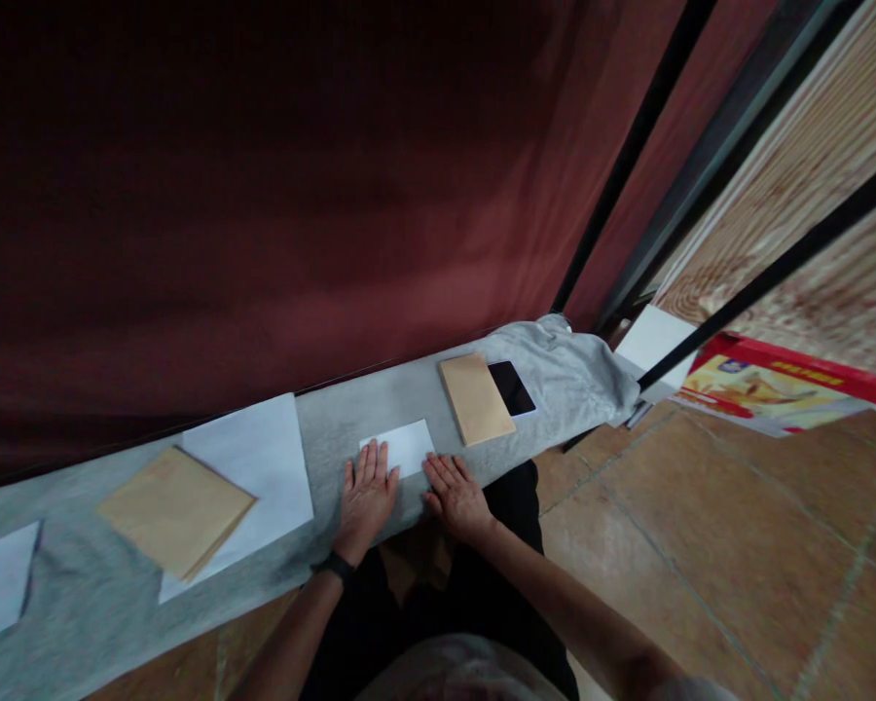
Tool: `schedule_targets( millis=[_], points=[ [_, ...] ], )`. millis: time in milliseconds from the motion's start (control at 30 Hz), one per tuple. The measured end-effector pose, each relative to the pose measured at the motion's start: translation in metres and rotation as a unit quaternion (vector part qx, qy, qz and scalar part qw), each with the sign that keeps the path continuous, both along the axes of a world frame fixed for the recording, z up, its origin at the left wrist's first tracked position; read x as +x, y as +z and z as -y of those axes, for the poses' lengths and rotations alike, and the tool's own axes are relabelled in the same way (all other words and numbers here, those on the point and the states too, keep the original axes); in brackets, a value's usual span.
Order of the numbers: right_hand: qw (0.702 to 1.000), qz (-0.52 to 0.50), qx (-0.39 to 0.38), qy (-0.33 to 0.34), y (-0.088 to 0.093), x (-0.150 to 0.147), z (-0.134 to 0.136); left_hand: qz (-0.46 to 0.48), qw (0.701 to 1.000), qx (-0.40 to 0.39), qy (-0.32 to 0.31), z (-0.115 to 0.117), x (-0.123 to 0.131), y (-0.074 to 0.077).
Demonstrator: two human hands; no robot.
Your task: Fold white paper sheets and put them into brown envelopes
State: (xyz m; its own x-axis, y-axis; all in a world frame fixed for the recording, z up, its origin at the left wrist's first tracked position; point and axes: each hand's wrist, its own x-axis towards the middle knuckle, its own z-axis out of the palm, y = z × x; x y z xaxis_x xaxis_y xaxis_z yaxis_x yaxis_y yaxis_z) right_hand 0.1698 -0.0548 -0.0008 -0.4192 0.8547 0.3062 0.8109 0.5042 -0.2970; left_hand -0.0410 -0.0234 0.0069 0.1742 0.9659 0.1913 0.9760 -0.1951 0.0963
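My left hand (366, 496) lies flat on the grey cloth-covered surface (336, 438), its fingertips on the near left corner of a small white folded paper (403, 447). My right hand (456, 495) also lies flat with fingers stretched out, just right of that paper's near edge. A black band circles my left wrist. Neither hand holds anything.
A brown envelope (476, 397) and a dark phone (512, 387) lie to the right. On the left, a stack of brown envelopes (174, 508) rests on a large white sheet (252, 458). Another white paper (0, 579) sits far left. A dark red curtain (263, 195) hangs behind; tiled floor on the right.
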Motion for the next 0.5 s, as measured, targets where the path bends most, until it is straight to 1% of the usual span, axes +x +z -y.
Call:
schedule_targets(
  millis=[67, 100, 233, 300, 333, 400, 500],
  points=[
    [1.000, -0.010, 0.001, -0.004, -0.003, 0.005, 0.001, 0.001, 1.000, -0.001, -0.011, -0.002, 0.009, 0.001],
    [1.000, -0.015, 0.003, -0.005, -0.004, 0.006, 0.001, 0.006, 1.000, -0.005, -0.030, -0.004, 0.016, 0.001],
    [1.000, -0.027, 0.010, -0.006, -0.010, 0.007, 0.000, 0.023, 0.989, -0.046, -0.139, -0.018, 0.047, -0.003],
    [1.000, -0.029, 0.010, -0.003, -0.012, 0.006, -0.001, 0.022, 0.986, -0.054, -0.154, -0.026, 0.056, -0.005],
    [1.000, -0.030, 0.009, -0.001, -0.012, 0.007, -0.001, 0.020, 0.987, -0.052, -0.151, -0.029, 0.057, -0.006],
    [0.999, -0.032, 0.003, 0.006, -0.011, 0.008, -0.001, 0.018, 0.990, -0.041, -0.137, -0.034, 0.051, -0.007],
    [0.999, -0.034, -0.009, 0.013, -0.008, 0.010, 0.000, 0.008, 0.994, -0.026, -0.108, -0.034, 0.029, -0.006]
  ],
)
